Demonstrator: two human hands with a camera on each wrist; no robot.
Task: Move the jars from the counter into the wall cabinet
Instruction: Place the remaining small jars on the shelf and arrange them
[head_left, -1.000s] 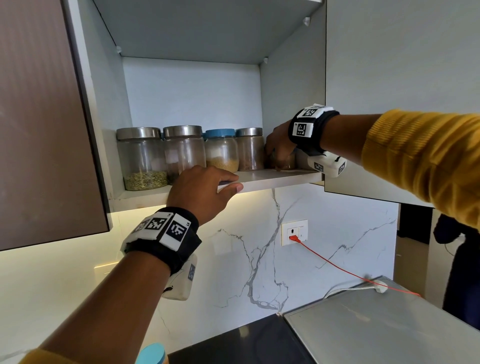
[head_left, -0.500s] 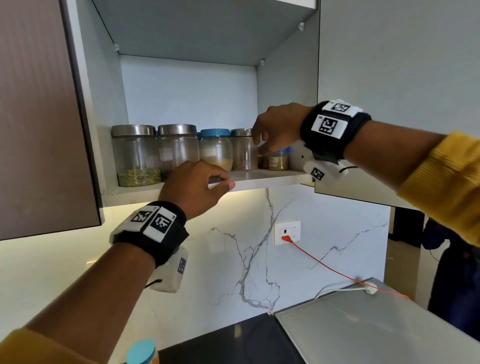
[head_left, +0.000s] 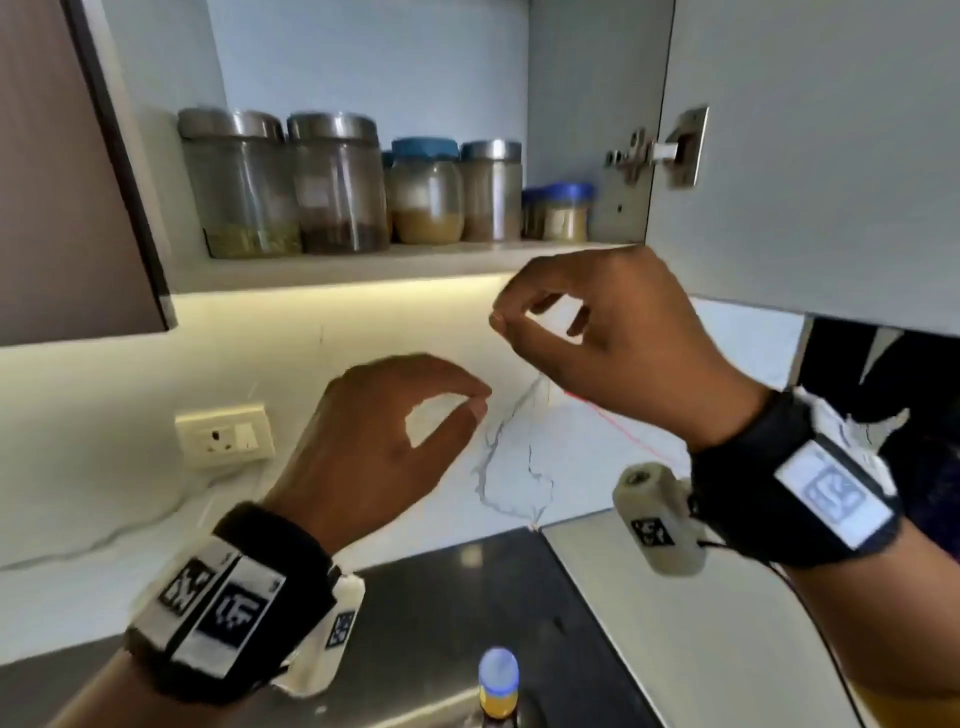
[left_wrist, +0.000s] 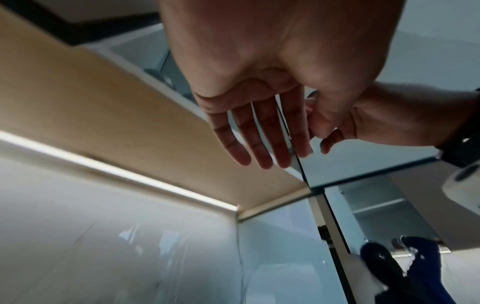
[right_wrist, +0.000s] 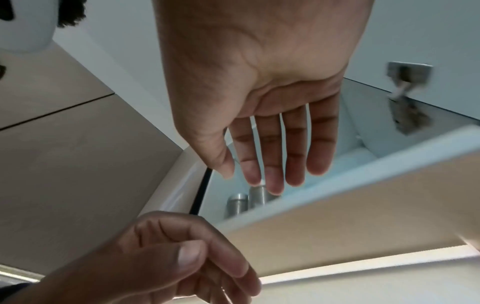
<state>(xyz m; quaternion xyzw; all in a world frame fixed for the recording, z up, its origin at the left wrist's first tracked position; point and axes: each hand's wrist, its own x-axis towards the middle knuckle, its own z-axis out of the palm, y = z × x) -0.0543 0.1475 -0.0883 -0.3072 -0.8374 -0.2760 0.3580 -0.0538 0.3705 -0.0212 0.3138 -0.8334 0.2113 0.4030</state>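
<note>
We see a warm light strip (head_left: 332, 283) glowing under the cabinet, washing the marble backsplash (head_left: 519, 467) bright. The head view is soft with motion blur. Our wrist views bend lines at the edges, palms shadowed against the pale surfaces.

Home kitchen. Upper part of frame: open wall cabinet (head_left: 332, 270) w/ a row of jars (head_left: 353, 187) holding spices/grains on its shelf, LED strip (head_left: 337, 283) lit underneath. Centre: white marble-look backsplash (head_left: 519, 467); wall socket (head_left: 224, 435) at left. Bottom: dark counter (head_left: 441, 623), a small bottle (head_left: 497, 680) on it
</note>
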